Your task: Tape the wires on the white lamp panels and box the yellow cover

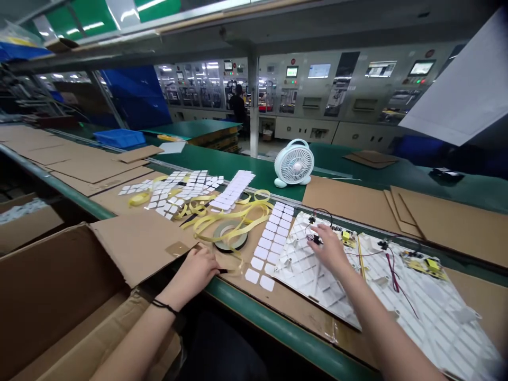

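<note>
My left hand [200,267] is closed at the table's front edge, its fingertips on the end of a short black tape strip [227,271] with yellowish backing. Just beyond lies a roll of tape [230,235], with loops of yellow backing strip [202,225] around it. My right hand [330,247] reaches over a white ribbed plastic panel [296,262], thumb and fingers around a small black connector [316,239] with thin wires. A second white panel [420,312] lies to the right, bearing dark red wires [392,272] and a circuit board [424,264].
Rows of white pads [272,235] lie between the tape and the panels, with more white pads [190,185] farther left. A pale blue fan [295,164] stands behind. An open cardboard box [51,286] is at front left. Cardboard sheets [456,222] lie at right; a person [238,103] stands far back.
</note>
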A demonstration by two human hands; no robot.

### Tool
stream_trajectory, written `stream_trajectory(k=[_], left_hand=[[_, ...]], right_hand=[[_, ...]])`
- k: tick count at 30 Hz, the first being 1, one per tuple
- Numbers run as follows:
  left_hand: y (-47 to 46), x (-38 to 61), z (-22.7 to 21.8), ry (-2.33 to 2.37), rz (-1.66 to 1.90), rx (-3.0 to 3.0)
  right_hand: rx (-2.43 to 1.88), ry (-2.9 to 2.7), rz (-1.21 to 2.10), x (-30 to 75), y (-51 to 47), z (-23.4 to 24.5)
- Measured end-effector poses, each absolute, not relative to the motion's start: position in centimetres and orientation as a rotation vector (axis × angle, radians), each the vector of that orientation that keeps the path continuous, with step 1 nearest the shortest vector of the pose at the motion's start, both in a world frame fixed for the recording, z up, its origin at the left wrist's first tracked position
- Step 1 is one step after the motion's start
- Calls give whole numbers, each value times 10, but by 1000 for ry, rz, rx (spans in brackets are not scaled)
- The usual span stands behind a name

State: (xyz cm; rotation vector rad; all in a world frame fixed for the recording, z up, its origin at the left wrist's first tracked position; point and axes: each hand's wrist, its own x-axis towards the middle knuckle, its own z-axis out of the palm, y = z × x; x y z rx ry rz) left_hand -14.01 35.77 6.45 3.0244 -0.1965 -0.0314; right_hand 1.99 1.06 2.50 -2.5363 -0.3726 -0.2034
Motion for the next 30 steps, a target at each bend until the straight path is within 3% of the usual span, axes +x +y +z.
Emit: stream_trajectory(k=[5,13,20,30], left_hand=[[333,-136,56,-110,162,2611],[291,-135,57,-168,191,2224],[286,-120,49,243,214,1935],[314,-89,55,484,345,2238]], right_hand=[[-1936,-916,-407,-57,88,34],[-1919,-1072,-501,-74,128,19],[-1917,-1142,-644,-82,134,18],[-1729,-1144,-435,-97,133,18]])
